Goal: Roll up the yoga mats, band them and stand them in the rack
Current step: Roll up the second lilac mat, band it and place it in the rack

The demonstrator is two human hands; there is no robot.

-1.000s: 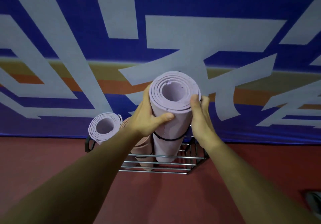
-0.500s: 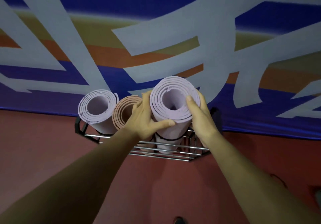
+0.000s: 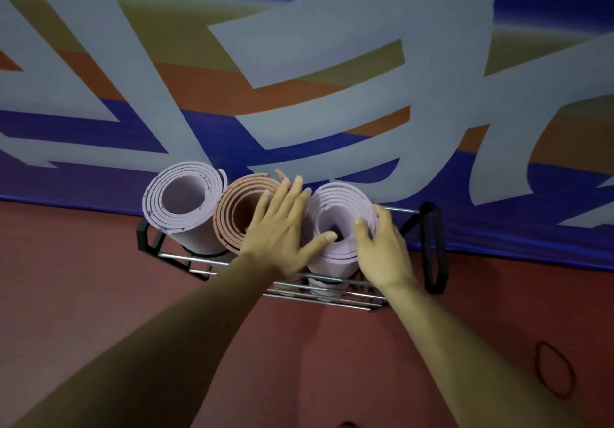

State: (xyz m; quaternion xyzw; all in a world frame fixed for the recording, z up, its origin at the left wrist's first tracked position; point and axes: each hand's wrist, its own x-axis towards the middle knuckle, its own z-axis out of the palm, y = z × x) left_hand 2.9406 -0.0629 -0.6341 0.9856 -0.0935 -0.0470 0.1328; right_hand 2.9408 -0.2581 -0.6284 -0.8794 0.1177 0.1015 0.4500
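Mats stand three to the rack [image 3: 432, 248], and we count them from above: a lilac roll at the left [image 3: 181, 205], an orange roll in the middle [image 3: 237, 215], and a second lilac roll at the right [image 3: 335, 225], all upright on their ends inside the wire frame on the red floor [image 3: 83, 294]. We rest our hands on the rightmost roll. Our left hand [image 3: 282, 231] lies spread wide, fingers [image 3: 292, 191] fanned over the orange roll's rim and thumb pressed on the lilac roll's top edge. Our right hand [image 3: 382, 248] cups that roll's far side with bent fingers, one fingertip on its rim; we cannot call it a full grasp. A dark band [image 3: 202, 254] shows around the left roll near the rack's top bar. One loose band [image 3: 554, 369] lies on the floor to our right. Large pale lettering crosses the blue and orange banner [image 3: 315, 102] behind; we cannot read it.
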